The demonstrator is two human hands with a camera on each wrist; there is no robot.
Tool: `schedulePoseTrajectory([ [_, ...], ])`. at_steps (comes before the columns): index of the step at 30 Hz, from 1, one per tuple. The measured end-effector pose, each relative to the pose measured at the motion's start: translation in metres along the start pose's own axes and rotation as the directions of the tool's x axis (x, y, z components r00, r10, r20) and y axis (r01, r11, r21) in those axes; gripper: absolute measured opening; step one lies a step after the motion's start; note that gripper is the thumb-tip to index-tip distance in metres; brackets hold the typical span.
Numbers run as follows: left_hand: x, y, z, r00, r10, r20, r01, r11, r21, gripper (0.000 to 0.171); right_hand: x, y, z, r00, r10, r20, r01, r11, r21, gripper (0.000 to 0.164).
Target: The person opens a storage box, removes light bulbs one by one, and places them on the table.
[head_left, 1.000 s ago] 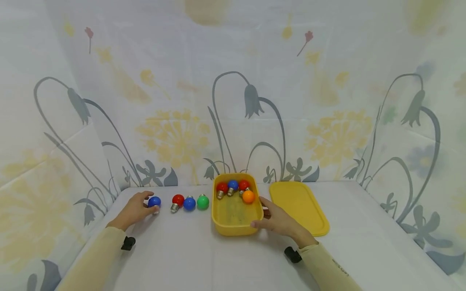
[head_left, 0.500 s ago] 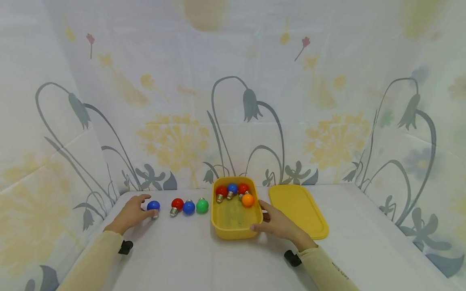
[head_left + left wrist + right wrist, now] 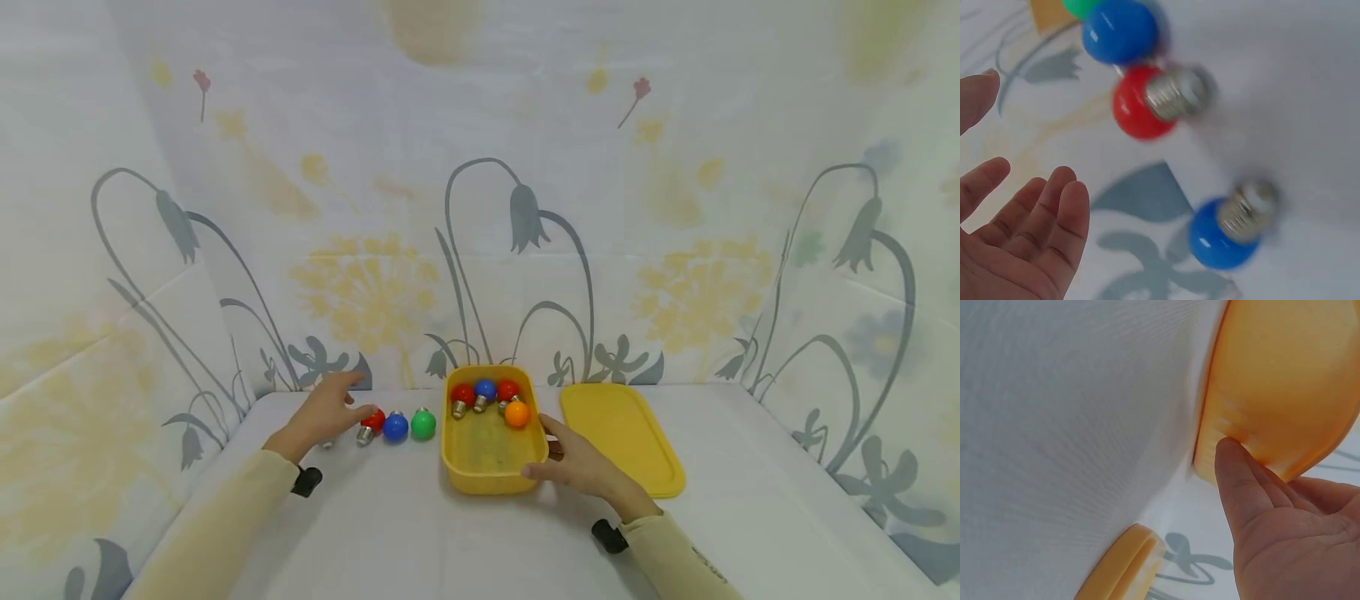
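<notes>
My left hand (image 3: 318,418) hangs with fingers spread and nothing in them, left of a red light bulb (image 3: 372,420). A blue bulb (image 3: 1219,237) lies below it, nearly all hidden by the hand in the head view. Right of the red bulb lie another blue bulb (image 3: 395,427) and a green bulb (image 3: 423,425). My right hand (image 3: 581,458) holds the near right corner of a yellow container (image 3: 487,483), thumb at the rim and fingers against the outer wall. Inside it are two red bulbs (image 3: 462,395), a blue bulb (image 3: 486,390) and an orange globe (image 3: 517,414).
A flat yellow lid (image 3: 622,437) lies on the white table (image 3: 420,542), just right of the container. Flower-printed cloth (image 3: 480,275) rises behind the table and along both sides.
My left hand has drawn away from the leftmost blue bulb, moving right and up toward the red bulb. The bulb stays on the table. My right hand keeps its place at the container.
</notes>
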State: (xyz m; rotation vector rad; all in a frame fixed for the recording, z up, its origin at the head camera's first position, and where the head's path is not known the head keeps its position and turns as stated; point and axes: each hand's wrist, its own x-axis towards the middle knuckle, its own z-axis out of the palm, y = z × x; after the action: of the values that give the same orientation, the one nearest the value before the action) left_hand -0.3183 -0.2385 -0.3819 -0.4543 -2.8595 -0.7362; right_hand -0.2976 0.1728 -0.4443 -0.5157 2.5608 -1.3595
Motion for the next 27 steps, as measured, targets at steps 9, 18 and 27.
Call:
schedulePoseTrajectory([
  [9, 0.027, 0.053, 0.029, 0.992, 0.128, 0.016, -0.128, 0.991, -0.051, 0.057, -0.003, -0.001, -0.002, 1.000, -0.008, 0.002, 0.008, 1.000, 0.004, 0.096],
  [18, 0.054, 0.089, 0.052, 0.975, 0.215, 0.059, -0.209, 0.973, -0.103, 0.055, -0.002, 0.001, -0.001, 1.000, -0.022, 0.007, 0.022, 1.000, 0.003, 0.096],
  [27, 0.071, 0.116, 0.065, 0.974, 0.187, 0.130, -0.169, 0.976, -0.137, 0.058, -0.001, 0.000, -0.001, 1.000, -0.017, 0.005, 0.017, 1.000, -0.017, 0.096],
])
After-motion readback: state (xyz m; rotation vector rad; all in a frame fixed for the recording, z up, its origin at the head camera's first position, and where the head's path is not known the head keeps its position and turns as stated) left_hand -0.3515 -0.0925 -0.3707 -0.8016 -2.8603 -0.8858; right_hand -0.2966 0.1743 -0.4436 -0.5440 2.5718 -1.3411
